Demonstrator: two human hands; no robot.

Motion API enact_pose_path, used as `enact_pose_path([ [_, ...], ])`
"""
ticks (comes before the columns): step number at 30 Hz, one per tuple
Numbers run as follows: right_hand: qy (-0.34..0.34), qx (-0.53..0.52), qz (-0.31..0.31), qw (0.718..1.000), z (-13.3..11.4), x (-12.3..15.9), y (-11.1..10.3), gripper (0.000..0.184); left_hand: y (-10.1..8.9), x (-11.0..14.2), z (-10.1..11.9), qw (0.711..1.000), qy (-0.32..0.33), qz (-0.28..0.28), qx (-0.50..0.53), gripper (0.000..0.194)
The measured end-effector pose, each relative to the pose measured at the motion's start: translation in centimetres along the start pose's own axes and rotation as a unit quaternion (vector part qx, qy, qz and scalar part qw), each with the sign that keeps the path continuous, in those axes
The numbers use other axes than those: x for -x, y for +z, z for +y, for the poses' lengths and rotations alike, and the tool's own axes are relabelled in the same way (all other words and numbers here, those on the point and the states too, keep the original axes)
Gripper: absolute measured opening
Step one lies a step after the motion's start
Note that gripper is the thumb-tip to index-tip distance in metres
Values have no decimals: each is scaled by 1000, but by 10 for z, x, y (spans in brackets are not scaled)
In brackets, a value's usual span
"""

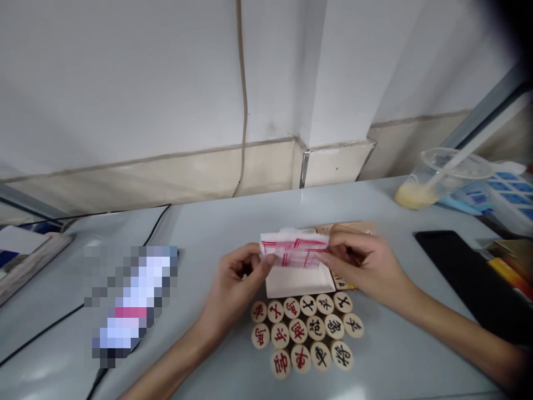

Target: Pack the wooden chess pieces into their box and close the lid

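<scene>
Between my two hands is a folded white sheet with red lines (293,244), thin and slightly see-through, like a folded xiangqi board. My left hand (237,278) pinches its left end between thumb and fingers. The right end is pinched by my right hand (368,261). Just beneath the sheet lies a white open box (300,282), partly covered by it. A printed yellowish-brown box part (343,281) shows beside it, mostly behind my right hand. Nearer to me, round wooden xiangqi pieces (298,330) with red and black characters stand in several rows.
To the left lies a phone with a lit, blurred-out screen (135,300) and a cable. A black flat object (470,283) lies on the right. Behind it stands a plastic cup with a straw (420,186). The wall (166,83) borders the grey table (200,216).
</scene>
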State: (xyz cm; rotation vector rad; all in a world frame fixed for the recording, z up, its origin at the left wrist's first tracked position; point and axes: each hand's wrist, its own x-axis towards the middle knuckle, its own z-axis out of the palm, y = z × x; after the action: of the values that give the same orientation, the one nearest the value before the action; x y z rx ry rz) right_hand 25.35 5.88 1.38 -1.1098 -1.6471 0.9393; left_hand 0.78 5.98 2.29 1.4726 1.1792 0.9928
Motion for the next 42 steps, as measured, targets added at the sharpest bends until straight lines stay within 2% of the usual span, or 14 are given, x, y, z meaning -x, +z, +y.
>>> enact_pose_path([
  [3, -18, -38, -19, 999, -1, 1, -3, 18, -3, 1, 0, 999, 5, -24, 35, 22],
  [5, -2, -59, -25, 998, -3, 2, -5, 27, -5, 3, -1, 998, 16, -35, 58, 25],
  [10, 61, -34, -30, 997, -6, 3, -1, 59, -7, 8, -2, 997, 34, -40, 61, 31],
  [12, 54, -12, -50, 997, -4, 3, 2, 43, -7, 8, 0, 997, 30, -42, 51, 29],
  [14, 42, 18, -44, 998, -2, 3, 4, 17, -5, 7, 2, 998, 24, -45, 42, 27],
  [15, 41, 26, -35, 998, 0, 3, 4, 11, -4, 6, 3, 998, 23, -45, 40, 26],
  [19, 56, 7, -14, 998, 3, 2, 3, 13, 0, 2, 5, 998, 33, -40, 39, 35],
  [22, 55, -12, -16, 998, 2, 0, 3, 15, 1, 0, 2, 999, 37, -26, 18, 33],
  [27, 39, -14, -2, 999, 1, 0, 3, 38, 0, 0, -1, 997, 56, 7, -57, 25],
  [29, 28, 3, -1, 1000, 1, 1, 3, 42, 0, 1, -2, 994, 62, 10, -93, 21],
  [32, 29, 40, -1, 999, 1, 2, 2, 35, 0, 1, -2, 989, 70, 4, -129, 19],
  [36, 16, 108, -23, 994, 0, 1, 2, 28, -1, 1, -3, 979, 83, 28, -185, 20],
  [39, -19, 184, -23, 982, 1, 0, 2, 35, -1, 0, -2, 975, 85, 41, -202, 20],
  [42, -27, 217, -10, 976, 5, -1, 0, 37, -2, -1, 0, 974, 96, 39, -200, 21],
])
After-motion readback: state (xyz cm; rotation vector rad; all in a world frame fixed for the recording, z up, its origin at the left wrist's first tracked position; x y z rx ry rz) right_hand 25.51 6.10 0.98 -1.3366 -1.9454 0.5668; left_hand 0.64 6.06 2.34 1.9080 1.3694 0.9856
